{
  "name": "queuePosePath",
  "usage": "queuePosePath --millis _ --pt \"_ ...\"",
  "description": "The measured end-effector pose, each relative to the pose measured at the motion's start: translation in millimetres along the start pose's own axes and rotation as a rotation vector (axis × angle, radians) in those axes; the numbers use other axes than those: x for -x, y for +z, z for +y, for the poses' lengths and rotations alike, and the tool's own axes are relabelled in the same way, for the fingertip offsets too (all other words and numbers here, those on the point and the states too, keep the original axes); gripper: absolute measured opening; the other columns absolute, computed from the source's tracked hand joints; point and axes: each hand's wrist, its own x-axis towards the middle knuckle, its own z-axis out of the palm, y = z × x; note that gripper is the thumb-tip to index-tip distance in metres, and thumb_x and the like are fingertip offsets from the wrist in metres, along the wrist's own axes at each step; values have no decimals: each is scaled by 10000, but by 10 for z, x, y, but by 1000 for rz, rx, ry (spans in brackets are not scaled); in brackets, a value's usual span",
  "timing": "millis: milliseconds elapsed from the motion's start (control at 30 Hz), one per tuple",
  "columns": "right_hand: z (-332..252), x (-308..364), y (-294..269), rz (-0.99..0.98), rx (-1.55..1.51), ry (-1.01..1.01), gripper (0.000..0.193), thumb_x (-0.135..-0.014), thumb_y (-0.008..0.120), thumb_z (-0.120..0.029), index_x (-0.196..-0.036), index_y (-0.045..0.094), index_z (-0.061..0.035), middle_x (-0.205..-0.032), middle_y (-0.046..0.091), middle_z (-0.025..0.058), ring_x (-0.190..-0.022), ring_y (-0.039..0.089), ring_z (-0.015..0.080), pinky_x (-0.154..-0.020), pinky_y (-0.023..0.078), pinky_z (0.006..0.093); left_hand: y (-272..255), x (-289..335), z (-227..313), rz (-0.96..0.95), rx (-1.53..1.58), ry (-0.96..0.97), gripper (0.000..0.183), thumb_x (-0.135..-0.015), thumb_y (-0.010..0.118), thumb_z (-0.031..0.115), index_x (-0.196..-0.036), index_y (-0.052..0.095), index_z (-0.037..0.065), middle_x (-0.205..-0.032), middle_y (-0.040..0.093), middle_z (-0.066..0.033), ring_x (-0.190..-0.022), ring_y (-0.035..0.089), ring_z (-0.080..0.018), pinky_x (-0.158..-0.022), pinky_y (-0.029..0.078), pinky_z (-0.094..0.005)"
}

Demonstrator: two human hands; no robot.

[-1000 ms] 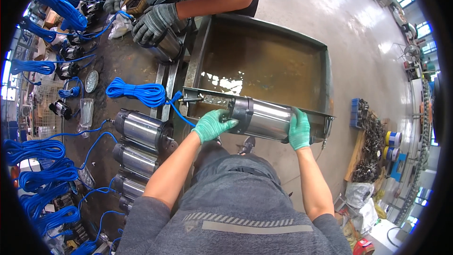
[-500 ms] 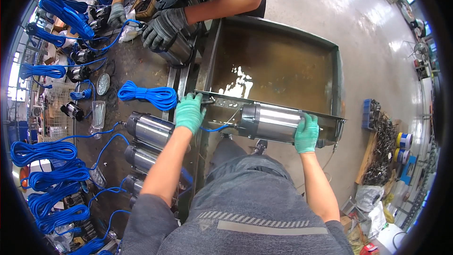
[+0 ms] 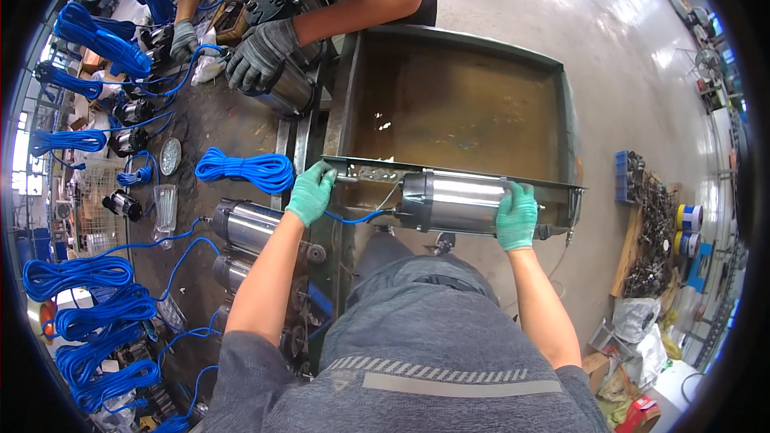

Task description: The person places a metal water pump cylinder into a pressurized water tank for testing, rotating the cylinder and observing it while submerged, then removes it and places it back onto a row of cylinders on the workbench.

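A steel pump motor (image 3: 461,203) with dark end caps lies on its side along the near edge of a water tank (image 3: 563,112). My right hand (image 3: 517,216), in a green glove, is wrapped over its right end. At the tank's near left corner my left hand (image 3: 311,194), gloved alike, is closed beside a small metal fitting (image 3: 345,180); what its fingers hold is hidden. A blue cable (image 3: 357,219) runs from the motor's left end toward that hand. Left of the hand, a coiled blue cable (image 3: 245,170) lies on the workbench (image 3: 220,124).
Across the bench, a co-worker's grey-gloved hands (image 3: 263,54) handle another upright steel motor (image 3: 289,90). More motors (image 3: 241,223) lie by my left forearm, with cable coils (image 3: 76,277) at the far left. Metal parts (image 3: 648,232) and a blue crate (image 3: 622,170) stand on the right.
The whole view has shifted slightly. Both my hands keep nearly the same places at the motor and tank corner. The bright reflection on the water has shrunk.
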Motion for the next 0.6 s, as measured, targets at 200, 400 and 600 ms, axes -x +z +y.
queuePosePath --millis 200,400,600 --pt "4 -14 -10 -2 20 -11 242 -890 575 -72 -1110 677 -63 -994 605 204 -831 609 402 -739 470 499 366 137 123 -189 725 -322 200 -1018 600 293 -1050 606 96 -703 482 28 -537 434 -68 -455 338 -237" --pt "-2 -14 -27 -9 34 -5 236 -893 579 -80 -1106 680 -77 -992 605 210 -828 609 407 -735 473 503 690 50 208 -309 921 -511 203 -1023 582 333 -957 523 150 -669 431 36 -506 381 -72 -443 303 -234" --pt "0 -11 -11 -13 52 12 239 -891 585 -88 -1107 686 -92 -1014 609 215 -853 619 412 -771 487 497 556 -86 285 -427 896 -597 235 -1036 547 362 -919 520 160 -640 425 37 -484 366 -84 -420 286 -248"
